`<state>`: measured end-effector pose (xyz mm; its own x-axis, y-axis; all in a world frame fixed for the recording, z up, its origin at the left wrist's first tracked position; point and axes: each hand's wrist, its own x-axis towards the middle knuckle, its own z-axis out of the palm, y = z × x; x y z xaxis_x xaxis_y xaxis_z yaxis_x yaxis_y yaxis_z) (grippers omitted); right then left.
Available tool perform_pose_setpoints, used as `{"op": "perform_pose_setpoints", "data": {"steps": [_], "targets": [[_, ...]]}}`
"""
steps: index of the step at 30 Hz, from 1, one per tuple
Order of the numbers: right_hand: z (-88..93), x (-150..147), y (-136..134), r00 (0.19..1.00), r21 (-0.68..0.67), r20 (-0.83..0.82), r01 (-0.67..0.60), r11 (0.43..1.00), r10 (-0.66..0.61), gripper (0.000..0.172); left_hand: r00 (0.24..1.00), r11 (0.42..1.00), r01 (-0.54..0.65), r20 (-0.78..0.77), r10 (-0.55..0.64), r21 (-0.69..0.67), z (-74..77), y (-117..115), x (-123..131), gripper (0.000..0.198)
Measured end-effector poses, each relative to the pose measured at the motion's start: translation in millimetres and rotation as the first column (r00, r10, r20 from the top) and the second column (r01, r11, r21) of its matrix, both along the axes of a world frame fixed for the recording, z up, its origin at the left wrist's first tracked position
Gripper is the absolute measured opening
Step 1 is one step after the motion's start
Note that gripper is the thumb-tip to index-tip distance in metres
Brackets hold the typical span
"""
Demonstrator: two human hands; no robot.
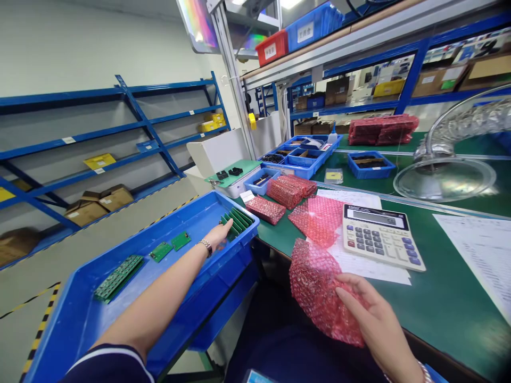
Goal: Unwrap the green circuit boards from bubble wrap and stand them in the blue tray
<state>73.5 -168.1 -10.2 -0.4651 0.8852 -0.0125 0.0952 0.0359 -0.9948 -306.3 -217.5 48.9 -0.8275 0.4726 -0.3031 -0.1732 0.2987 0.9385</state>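
Observation:
My left hand (219, 235) reaches into a large blue bin (159, 217), its fingers closed at the near edge of the green circuit boards (238, 219) that stand in a row at the bin's right end. Part of those fingers is hidden. Two single circuit boards (171, 247) lie flat mid-bin, and a stack of green boards (118, 277) rests farther left. Over the bench edge, my right hand (369, 306) grips a pink bubble wrap bag (315, 279) between thumb and fingers. More bubble wrap (317, 215) lies flat just beyond it.
A calculator (381, 236) sits on papers (375, 270) to the right. Behind are wrapped pink bundles (291, 190), a small blue tray (261, 180) and a divided blue tray (305, 159). A magnifier lamp (444, 178) overhangs the green bench at right.

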Motion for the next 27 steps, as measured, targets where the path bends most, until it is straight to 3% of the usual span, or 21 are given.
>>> {"op": "perform_pose_setpoints", "data": {"steps": [4, 6, 7, 8, 9, 10, 11, 13, 15, 17, 19, 22, 23, 25, 27], "targets": [[1.1, -2, 3, 0.999, -0.015, -0.037, -0.026, 1.0, 0.026, 0.036, 0.963, 1.0, 0.03, -0.27, -0.029, -0.002, 15.8, -12, 26, 0.045], [3.9, -3, 5, 0.997, -0.013, -0.046, -0.056, 0.998, 0.055, 0.035, 0.848, 0.977, 0.213, -0.501, -0.176, 0.018, 20.1, -18, 56, 0.061], [5.7, -4, 5, 0.996, -0.005, -0.043, -0.077, 0.997, 0.076, 0.033, 0.668, 0.916, 0.398, -0.667, -0.329, -0.053, 20.6, -21, 74, 0.062], [7.5, -5, 5, 0.994, 0.012, -0.035, -0.099, 0.995, 0.099, 0.031, 0.414, 0.803, 0.564, -0.776, -0.477, -0.193, 19.9, -24, 92, 0.058], [9.2, -5, 4, 0.992, 0.039, -0.026, -0.121, 0.992, 0.122, 0.028, 0.152, 0.675, 0.651, -0.811, -0.565, -0.348, 18.6, -25, 108, 0.053], [10.6, -5, 4, 0.99, 0.079, -0.015, -0.14, 0.987, 0.141, 0.025, -0.082, 0.56, 0.666, -0.794, -0.602, -0.493, 16.8, -26, 124, 0.05], [11.7, -5, 3, 0.987, 0.128, -0.004, -0.156, 0.979, 0.158, 0.021, -0.251, 0.483, 0.64, -0.757, -0.604, -0.597, 14.9, -26, 136, 0.049], [13.1, -4, 2, 0.981, 0.235, 0.014, -0.192, 0.953, 0.194, 0.016, -0.45, 0.426, 0.554, -0.687, -0.57, -0.716, 11.8, -25, 154, 0.05], [14.7, -2, 0, 0.966, 0.327, 0.03, -0.252, 0.911, 0.256, 0.011, -0.541, 0.439, 0.487, -0.655, -0.527, -0.755, 10.2, -21, 163, 0.049], [18.1, 0, -2, 0.94, 0.385, 0.047, -0.329, 0.862, 0.338, 0.009, -0.582, 0.448, 0.469, -0.648, -0.491, -0.761, 10.1, -17, 168, 0.049], [23.5, 3, -5, 0.906, 0.427, 0.07, -0.404, 0.809, 0.416, 0.008, -0.555, 0.416, 0.524, -0.669, -0.495, -0.743, 11.0, -13, 172, 0.055], [30.6, 9, -3, 0.866, 0.502, 0.103, -0.47, 0.725, 0.49, 0.016, -0.34, 0.27, 0.71, -0.652, -0.677, -0.65, 12.5, -10, 176, 0.053], [31.6, 12, 0, 0.885, 0.53, 0.091, -0.431, 0.73, 0.456, 0.02, -0.256, 0.209, 0.769, -0.591, -0.765, -0.604, 12.4, -11, 176, 0.041], [31.3, 21, 9, 0.96, 0.532, -0.019, -0.228, 0.816, 0.28, 0.03, -0.115, 0.12, 0.859, -0.415, -0.903, -0.498, 9.8, -14, 173, 0.016], [29.6, 30, 20, 0.978, 0.408, -0.205, 0.054, 0.912, 0.034, 0.035, 0.059, 0.153, 0.916, -0.254, -0.965, -0.371, 3.3, -18, 168, 0.012]]}}
